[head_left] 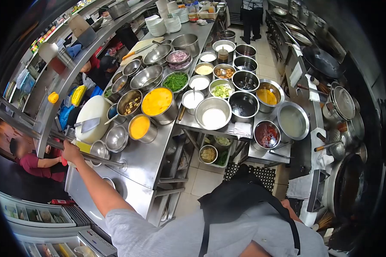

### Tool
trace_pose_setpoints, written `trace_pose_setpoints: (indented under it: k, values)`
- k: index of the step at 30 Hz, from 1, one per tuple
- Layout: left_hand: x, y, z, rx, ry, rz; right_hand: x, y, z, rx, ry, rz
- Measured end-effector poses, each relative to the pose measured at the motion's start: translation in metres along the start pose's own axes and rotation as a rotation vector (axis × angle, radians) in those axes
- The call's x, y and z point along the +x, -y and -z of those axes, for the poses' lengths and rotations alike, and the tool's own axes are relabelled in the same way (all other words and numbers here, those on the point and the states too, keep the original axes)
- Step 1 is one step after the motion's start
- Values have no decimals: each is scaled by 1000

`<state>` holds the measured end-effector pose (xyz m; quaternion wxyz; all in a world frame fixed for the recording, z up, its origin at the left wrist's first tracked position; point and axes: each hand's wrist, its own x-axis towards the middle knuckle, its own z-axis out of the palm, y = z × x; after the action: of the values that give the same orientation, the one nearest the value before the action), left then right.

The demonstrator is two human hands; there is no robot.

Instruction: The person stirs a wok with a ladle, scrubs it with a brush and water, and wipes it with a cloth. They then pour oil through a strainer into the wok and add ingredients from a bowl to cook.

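My left hand (71, 153) reaches out to the far left of the steel counter, beside a metal rail (103, 162). Its fingers are closed round something small that I cannot make out; a bit of red shows just below them. Near it are a round white cutting board (89, 130) with a cleaver (90, 124) lying on it, and small steel bowls (99, 150). Of my right hand (287, 207) only a patch of skin shows past the apron, low on the right; its fingers are hidden.
Several steel pots of food stand on the counters, among them a yellow one (157, 101) and a dark red one (266, 135). A stove with woks (321, 62) runs along the right. One person (36, 160) is at the left, another (251, 19) at the far end.
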<state>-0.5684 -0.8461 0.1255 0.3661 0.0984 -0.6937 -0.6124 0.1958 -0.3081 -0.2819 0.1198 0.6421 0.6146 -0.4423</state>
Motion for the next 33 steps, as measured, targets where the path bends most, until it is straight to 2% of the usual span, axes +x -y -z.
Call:
trace_pose_setpoints:
  k: [4, 7, 10, 12, 18, 21, 22, 24, 25, 29, 31, 32, 33]
  values:
    - [2, 2, 0, -28, 16, 12, -7, 3, 1, 13, 6, -15]
    - [-2, -1, 0, 11, -9, -54, -8, 6, 1, 21, 12, -20]
    - [20, 20, 7, 84, -5, -18, -14, 15, 3, 35, 19, -18]
    - [61, 70, 21, 856, -20, -623, -22, 22, 5, 42, 21, -15]
    - [86, 87, 27, 759, 123, -374, -58, 56, 14, 21, 30, 39]
    - [84, 84, 28, 886, 90, -452, -55, 50, 14, -32, 13, -2]
    - [86, 85, 25, 880, 97, -451, -46, 41, 9, 68, 20, -33]
    - [92, 89, 24, 643, 88, -237, -43, 34, 8, 167, 26, -64]
    - [96, 93, 26, 687, 105, -299, -49, 44, 10, 135, 41, -79]
    - [102, 102, 27, 665, 78, -257, -65, 61, 15, 56, 69, -62]
    - [98, 99, 30, 944, 65, -507, -50, 46, 8, 122, 66, -66]
    - [96, 97, 30, 945, 66, -506, -42, 36, 5, 162, 63, -75]
    - [90, 91, 29, 827, 95, -404, -39, 31, 4, 203, 59, -83]
